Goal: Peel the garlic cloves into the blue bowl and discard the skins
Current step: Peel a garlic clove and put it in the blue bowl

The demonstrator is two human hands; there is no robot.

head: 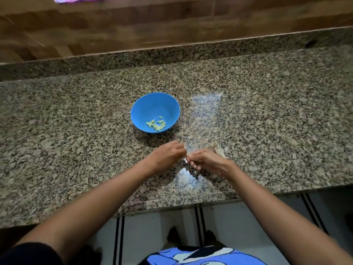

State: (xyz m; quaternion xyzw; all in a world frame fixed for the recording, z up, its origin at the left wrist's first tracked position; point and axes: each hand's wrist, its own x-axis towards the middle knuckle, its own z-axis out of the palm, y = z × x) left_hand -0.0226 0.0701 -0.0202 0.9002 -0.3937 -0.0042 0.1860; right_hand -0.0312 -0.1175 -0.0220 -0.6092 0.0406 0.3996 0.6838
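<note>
The blue bowl (172, 106) stands on the granite counter with several pale peeled garlic cloves (157, 124) in its bottom. In front of it my two hands meet over a clear plastic sheet (207, 111). My left hand (167, 154) pinches a small garlic clove (186, 153) at its fingertips; the clove is mostly hidden. With its fingers curled, my right hand (207, 162) touches the same clove and holds what looks like a small knife (196, 174), of which a metal bit shows under the fingers. Papery garlic skins (220, 150) lie just behind my right hand.
The granite counter (76, 131) runs left to right, with a raised granite ledge (114, 60) and a wooden wall behind. Its front edge lies close below my forearms, and a white tiled floor shows beneath it.
</note>
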